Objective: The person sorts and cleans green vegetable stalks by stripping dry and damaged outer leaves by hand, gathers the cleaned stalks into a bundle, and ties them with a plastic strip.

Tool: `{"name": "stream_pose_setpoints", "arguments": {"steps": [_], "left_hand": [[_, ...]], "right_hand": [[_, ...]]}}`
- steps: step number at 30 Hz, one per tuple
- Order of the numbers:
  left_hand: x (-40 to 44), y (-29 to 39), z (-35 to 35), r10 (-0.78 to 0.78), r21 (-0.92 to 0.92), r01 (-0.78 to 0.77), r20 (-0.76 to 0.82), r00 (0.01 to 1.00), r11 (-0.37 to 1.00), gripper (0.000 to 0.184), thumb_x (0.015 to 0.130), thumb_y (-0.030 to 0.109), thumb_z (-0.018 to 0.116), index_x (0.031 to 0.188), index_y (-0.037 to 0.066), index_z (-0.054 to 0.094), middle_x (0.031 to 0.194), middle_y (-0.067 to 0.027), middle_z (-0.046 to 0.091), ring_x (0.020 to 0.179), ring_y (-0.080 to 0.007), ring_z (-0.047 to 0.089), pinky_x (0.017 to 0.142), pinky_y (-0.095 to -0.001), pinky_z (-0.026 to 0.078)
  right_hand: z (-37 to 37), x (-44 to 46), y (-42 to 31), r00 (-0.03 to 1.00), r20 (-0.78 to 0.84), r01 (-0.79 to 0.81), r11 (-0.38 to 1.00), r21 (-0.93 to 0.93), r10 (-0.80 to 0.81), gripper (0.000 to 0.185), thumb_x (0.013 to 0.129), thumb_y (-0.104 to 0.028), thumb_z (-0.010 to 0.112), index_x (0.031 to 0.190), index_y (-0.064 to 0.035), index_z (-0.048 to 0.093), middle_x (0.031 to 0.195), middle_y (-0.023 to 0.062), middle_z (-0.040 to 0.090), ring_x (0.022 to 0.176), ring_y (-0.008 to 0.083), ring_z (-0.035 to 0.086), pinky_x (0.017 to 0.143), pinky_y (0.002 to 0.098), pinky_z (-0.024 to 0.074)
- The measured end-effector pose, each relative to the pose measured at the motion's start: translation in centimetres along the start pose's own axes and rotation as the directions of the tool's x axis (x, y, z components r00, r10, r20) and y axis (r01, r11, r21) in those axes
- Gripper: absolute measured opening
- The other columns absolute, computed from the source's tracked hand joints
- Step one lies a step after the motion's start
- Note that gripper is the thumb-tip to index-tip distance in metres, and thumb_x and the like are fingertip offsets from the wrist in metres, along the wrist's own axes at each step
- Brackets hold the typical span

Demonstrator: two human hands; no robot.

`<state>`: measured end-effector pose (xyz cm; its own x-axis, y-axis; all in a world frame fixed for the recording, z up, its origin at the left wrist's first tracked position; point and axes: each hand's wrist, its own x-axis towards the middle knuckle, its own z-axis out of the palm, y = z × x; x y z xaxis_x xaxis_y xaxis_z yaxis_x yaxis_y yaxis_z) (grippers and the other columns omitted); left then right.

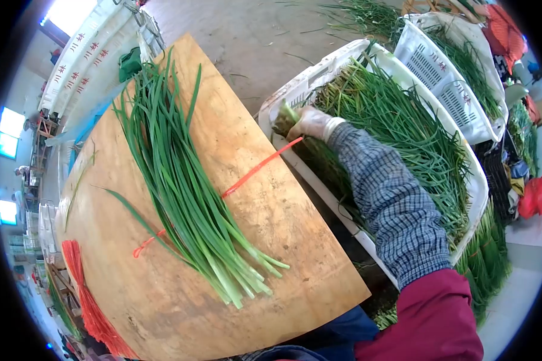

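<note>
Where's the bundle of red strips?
In the head view, the red bundle is at lower left, along the left edge of the wooden board.

Seeing only a blur of the stalks point(286, 115) in the right hand point(313, 123), and losing sight of its fingertips. Losing the middle of the tie point(260, 168) under the bunch point(190, 186). Missing some greens point(403, 114) and part of the crate point(479, 192) behind the checked sleeve point(385, 192). Seeing the jacket point(433, 319) and blue cloth point(343, 330) running out at the bottom edge. Failing to make out the small things point(25, 173) along the far left.
</note>
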<state>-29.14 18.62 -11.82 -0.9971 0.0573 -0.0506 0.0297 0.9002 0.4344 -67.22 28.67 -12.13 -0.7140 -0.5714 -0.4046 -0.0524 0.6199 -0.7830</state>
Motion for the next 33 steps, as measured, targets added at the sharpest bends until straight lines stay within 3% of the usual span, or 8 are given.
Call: {"name": "stream_pose_setpoints", "arguments": {"steps": [12, 15, 17, 18, 20, 26, 32, 33], "left_hand": [[-0.4, 0.3, 0.0, 0.01, 0.007, -0.01, -0.012, 1.0, 1.0, 0.028, 0.079, 0.018, 0.06, 0.105, 0.009, 0.062, 0.105, -0.0142, 0.06, 0.099, -0.0275, 0.056, 0.087, -0.0354, 0.043], [-0.6, 0.4, 0.0, 0.015, 0.004, -0.015, -0.024, 1.0, 1.0, 0.028, 0.079, 0.018, 0.06, 0.105, 0.009, 0.062, 0.106, -0.0143, 0.06, 0.099, -0.0276, 0.056, 0.088, -0.0355, 0.043], [-0.7, 0.5, 0.2, 0.027, 0.004, -0.027, -0.038, 0.999, 1.0, 0.028, 0.079, 0.019, 0.06, 0.105, 0.009, 0.062, 0.106, -0.0143, 0.06, 0.1, -0.0276, 0.056, 0.088, -0.0355, 0.043], [-0.9, 0.6, 0.2, 0.035, 0.003, -0.035, -0.043, 0.998, 0.999, 0.028, 0.079, 0.019, 0.06, 0.105, 0.009, 0.062, 0.106, -0.0144, 0.06, 0.1, -0.0276, 0.056, 0.088, -0.0356, 0.043], [-1.3, 0.7, 0.3, 0.048, 0.008, -0.048, -0.055, 0.997, 0.999, 0.028, 0.08, 0.019, 0.06, 0.106, 0.009, 0.062, 0.106, -0.0144, 0.06, 0.1, -0.0277, 0.056, 0.088, -0.0357, 0.043], [-3.0, 2.0, 0.5, 0.132, -0.029, -0.134, -0.076, 0.988, 0.991, 0.028, 0.08, 0.02, 0.06, 0.106, 0.009, 0.062, 0.107, -0.0146, 0.06, 0.101, -0.0277, 0.055, 0.089, -0.0359, 0.042], [-3.9, 5.4, -4.2, 0.241, -0.524, -0.141, 0.129, 0.962, 0.84, 0.023, 0.081, 0.018, 0.059, 0.099, 0.004, 0.064, 0.09, -0.0144, 0.064, 0.085, -0.027, 0.062, 0.077, -0.0339, 0.049], [-4.1, 7.6, -7.0, 0.301, -0.616, -0.212, 0.043, 0.953, 0.759, 0.021, 0.083, 0.018, 0.058, 0.095, 0.002, 0.064, 0.084, -0.0144, 0.065, 0.079, -0.0256, 0.064, 0.071, -0.0314, 0.05]], "right_hand": [[0.5, -0.9, -1.1, 0.975, -0.164, 0.12, 0.975, -0.187, -0.151, 0.045, 0.059, -0.022, 0.073, 0.091, 0.0073, 0.06, 0.087, 0.0206, 0.063, 0.083, 0.0265, 0.059, 0.076, 0.0324, 0.0452], [-3.5, -7.3, -4.6, 0.967, -0.188, 0.198, 0.971, 0.136, -0.171, 0.05, 0.062, -0.003, 0.067, 0.108, 0.0093, 0.053, 0.105, 0.0158, 0.059, 0.09, 0.0211, 0.058, 0.084, 0.0284, 0.0456], [-6.1, -10.0, -3.5, 0.943, -0.3, 0.212, 0.955, 0.207, -0.145, 0.048, 0.06, -0.011, 0.071, 0.102, 0.0061, 0.058, 0.099, 0.0145, 0.062, 0.088, 0.0214, 0.058, 0.086, 0.0293, 0.043], [-6.9, -12.5, -4.6, 0.916, -0.347, 0.291, 0.927, 0.235, -0.2, 0.047, 0.063, 0.002, 0.064, 0.107, 0.0091, 0.051, 0.099, 0.016, 0.058, 0.087, 0.0221, 0.057, 0.08, 0.0321, 0.0485], [-7.9, -17.0, -5.7, 0.887, -0.414, 0.396, 0.801, 0.449, -0.206, 0.041, 0.065, 0.001, 0.063, 0.104, 0.0078, 0.053, 0.092, 0.0127, 0.059, 0.083, 0.0197, 0.059, 0.074, 0.0309, 0.0508], [-10.0, -28.8, -8.7, 0.782, -0.582, 0.41, 0.888, 0.208, -0.225, 0.048, 0.068, -0.006, 0.063, 0.114, 0.0035, 0.053, 0.086, 0.006, 0.062, 0.076, 0.0145, 0.06, 0.072, 0.0251, 0.0489], [-9.4, -36.1, -13.4, 0.689, -0.632, 0.52, 0.849, 0.089, -0.356, 0.029, 0.07, -0.001, 0.062, 0.098, 0.0029, 0.058, 0.083, 0.0075, 0.062, 0.072, 0.0139, 0.06, 0.065, 0.0251, 0.0498], [-9.4, -37.6, -15.7, 0.667, -0.609, 0.514, 0.856, -0.041, -0.43, 0.028, 0.07, -0.001, 0.061, 0.097, 0.0029, 0.058, 0.082, 0.007, 0.062, 0.07, 0.0131, 0.059, 0.064, 0.024, 0.0493]]}}
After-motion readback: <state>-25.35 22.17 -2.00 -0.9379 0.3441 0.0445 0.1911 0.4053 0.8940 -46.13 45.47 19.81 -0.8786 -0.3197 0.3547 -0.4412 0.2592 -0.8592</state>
